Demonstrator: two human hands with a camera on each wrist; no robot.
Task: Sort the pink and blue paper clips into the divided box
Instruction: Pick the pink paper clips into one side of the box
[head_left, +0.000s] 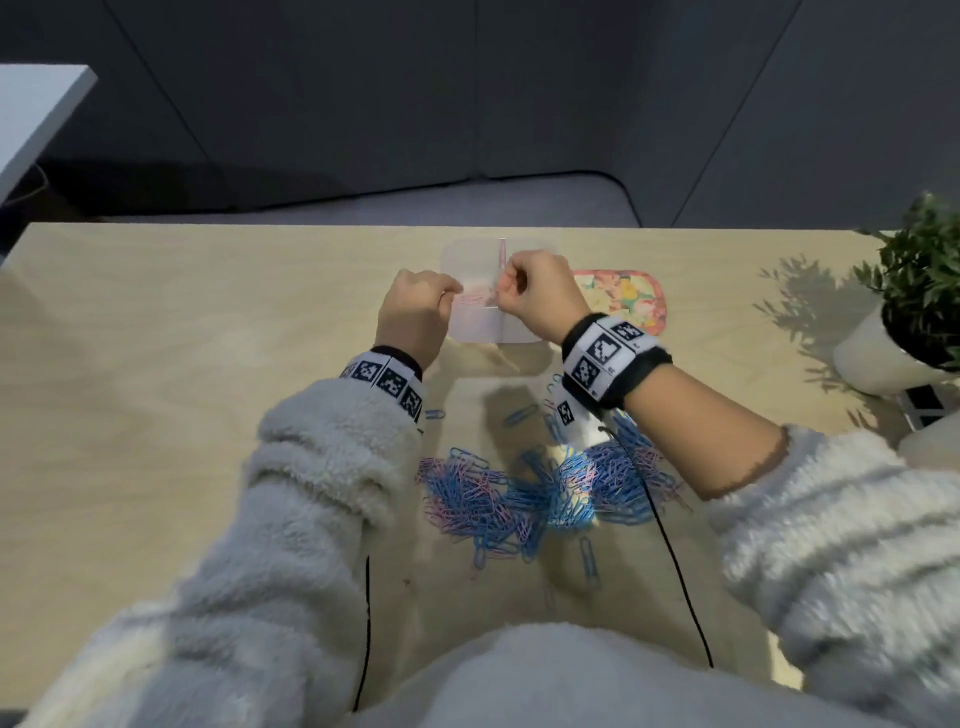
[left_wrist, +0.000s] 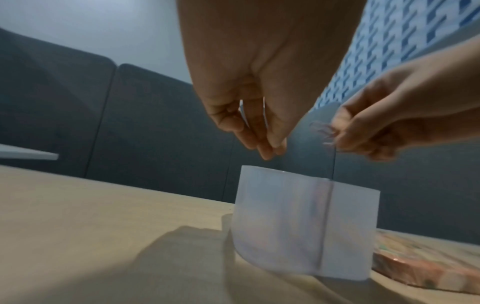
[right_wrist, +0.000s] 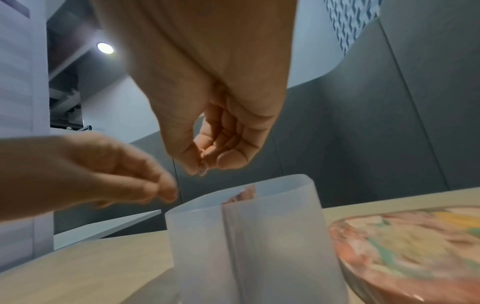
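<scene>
A translucent divided box (head_left: 519, 335) (left_wrist: 298, 222) (right_wrist: 246, 236) stands at the far middle of the table, with pink showing inside its left side (head_left: 470, 319). My right hand (head_left: 535, 296) (right_wrist: 201, 170) hovers over the box and pinches a few pink paper clips (left_wrist: 323, 131). My left hand (head_left: 421, 301) (left_wrist: 270, 150) hangs just left of it above the box's rim, fingertips drawn together, with no clip showing between them. A mixed pile of pink and blue paper clips (head_left: 540, 493) lies near me between my forearms.
A floral lid (head_left: 628, 299) (right_wrist: 415, 236) lies right of the box. A potted plant (head_left: 914, 306) stands at the table's right edge. A few stray blue clips (head_left: 589, 561) lie around the pile. Black cables (head_left: 675, 561) run from my wrists.
</scene>
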